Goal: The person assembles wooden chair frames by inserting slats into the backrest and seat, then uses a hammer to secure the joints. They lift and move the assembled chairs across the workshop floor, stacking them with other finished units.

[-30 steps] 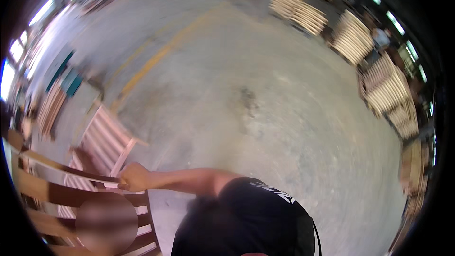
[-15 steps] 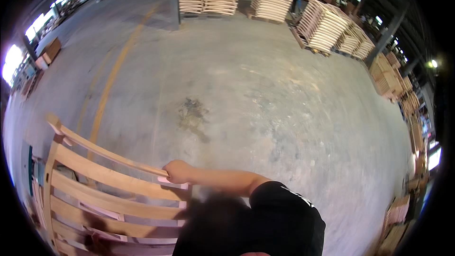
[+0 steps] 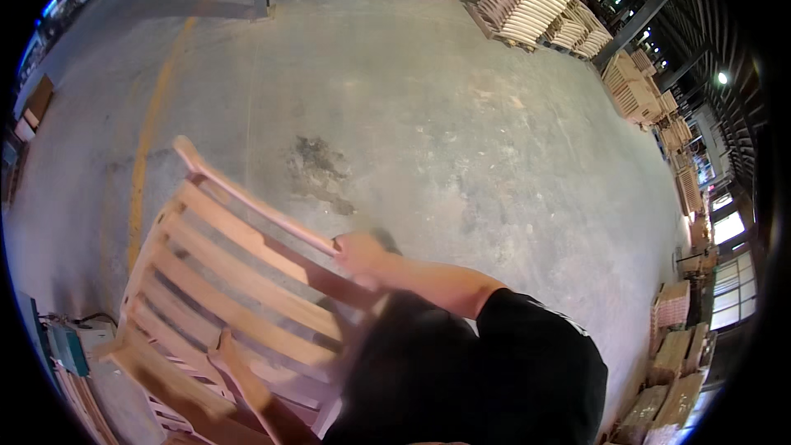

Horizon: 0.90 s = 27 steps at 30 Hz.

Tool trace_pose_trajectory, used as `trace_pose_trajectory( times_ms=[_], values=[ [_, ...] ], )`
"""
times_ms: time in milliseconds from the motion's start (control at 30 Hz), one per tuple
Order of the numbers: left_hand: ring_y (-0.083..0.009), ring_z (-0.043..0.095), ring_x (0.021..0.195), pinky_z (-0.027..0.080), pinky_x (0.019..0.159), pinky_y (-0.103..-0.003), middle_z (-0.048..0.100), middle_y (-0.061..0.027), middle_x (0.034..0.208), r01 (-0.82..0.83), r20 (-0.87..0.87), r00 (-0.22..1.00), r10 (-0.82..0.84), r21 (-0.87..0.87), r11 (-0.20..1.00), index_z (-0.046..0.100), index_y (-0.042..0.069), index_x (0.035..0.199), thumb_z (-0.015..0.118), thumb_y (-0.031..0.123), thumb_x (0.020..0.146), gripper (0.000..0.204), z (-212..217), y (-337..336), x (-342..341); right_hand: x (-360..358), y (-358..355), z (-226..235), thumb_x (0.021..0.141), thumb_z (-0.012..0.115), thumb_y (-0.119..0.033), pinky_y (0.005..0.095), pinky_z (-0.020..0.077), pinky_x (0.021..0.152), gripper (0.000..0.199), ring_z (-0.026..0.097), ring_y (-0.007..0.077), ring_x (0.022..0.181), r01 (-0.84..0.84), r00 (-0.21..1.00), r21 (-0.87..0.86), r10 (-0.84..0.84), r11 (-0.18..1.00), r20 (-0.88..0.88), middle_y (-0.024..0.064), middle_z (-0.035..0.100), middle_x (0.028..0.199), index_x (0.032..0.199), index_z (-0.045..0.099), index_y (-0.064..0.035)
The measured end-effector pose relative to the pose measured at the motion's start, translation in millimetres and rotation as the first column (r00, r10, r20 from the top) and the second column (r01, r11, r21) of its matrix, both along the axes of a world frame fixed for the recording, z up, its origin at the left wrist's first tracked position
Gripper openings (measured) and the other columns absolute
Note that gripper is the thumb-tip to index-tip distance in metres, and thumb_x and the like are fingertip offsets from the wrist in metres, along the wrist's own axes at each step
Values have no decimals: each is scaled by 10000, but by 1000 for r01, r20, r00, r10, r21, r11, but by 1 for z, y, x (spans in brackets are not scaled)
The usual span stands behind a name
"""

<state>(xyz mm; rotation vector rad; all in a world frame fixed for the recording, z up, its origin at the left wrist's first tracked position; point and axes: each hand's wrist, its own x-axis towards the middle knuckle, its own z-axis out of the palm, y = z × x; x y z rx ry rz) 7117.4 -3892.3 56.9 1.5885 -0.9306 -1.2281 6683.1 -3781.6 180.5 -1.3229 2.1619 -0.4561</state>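
Note:
I hold a pale wooden slatted frame [image 3: 247, 280], tilted over the concrete floor at the lower left. My right hand [image 3: 356, 252] is closed on its long upper rail, with the forearm running back to my black shirt [image 3: 486, 371]. My left hand [image 3: 224, 352] grips a lower slat near the frame's bottom edge; its forearm rises from the lower edge of the picture. The frame's lower end is partly hidden by my shirt and blurred.
Stacks of similar wooden frames [image 3: 527, 0] line the far side and the right wall [image 3: 651, 91]. A yellow line [image 3: 152, 115] runs along the floor at the left. A dark stain [image 3: 317, 161] marks the concrete. A green machine [image 3: 66, 350] stands at the lower left.
The view has swung round and the frame now sits higher and further right in it. My right hand has stayed closed on the rail; my left hand has come into view on a lower slat.

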Motion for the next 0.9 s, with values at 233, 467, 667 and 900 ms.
trace_pose_trajectory(
  times_ms=[233, 467, 667, 900],
  values=[
    [-231, 647, 864, 527, 769, -324, 685, -164, 1064, 60, 67, 996, -61, 12, 998, 651, -133, 1104, 817, 68, 756, 434, -37, -40, -93, -92, -5, -19, 820, 624, -243, 487, 520, 731, 204, 657, 386, 782, 84, 995, 40, -82, 996, -49, 185, 678, 833, 928, 686, -81],
    [-226, 617, 754, 514, 689, -370, 691, -150, 987, 64, 128, 990, -64, 6, 998, 669, -135, 1040, 805, 130, 763, 408, 35, -36, -196, -169, -4, -11, 824, 624, -234, 500, 516, 688, 183, 647, 399, 750, 106, 988, -41, -101, 994, 113, 214, 657, 798, 833, 632, -52],
    [-215, 618, 843, 506, 752, -347, 686, -166, 1041, 66, 250, 963, -103, 152, 986, 657, -155, 1067, 774, 192, 833, 435, 64, -51, -229, -208, -63, -2, 829, 611, -214, 521, 505, 674, 168, 638, 414, 745, 115, 984, -131, -95, 985, 154, 212, 643, 769, 821, 612, -46],
    [-183, 635, 965, 518, 820, -292, 673, -97, 1110, -162, -289, 950, 119, -129, 978, 631, -18, 1237, 657, 219, 942, 379, 53, -83, -211, -157, -201, -2, 874, 591, -208, 486, 516, 667, 177, 640, 392, 730, -110, 976, -79, 123, 991, 180, 217, 639, 779, 901, 639, -40]
  ],
)
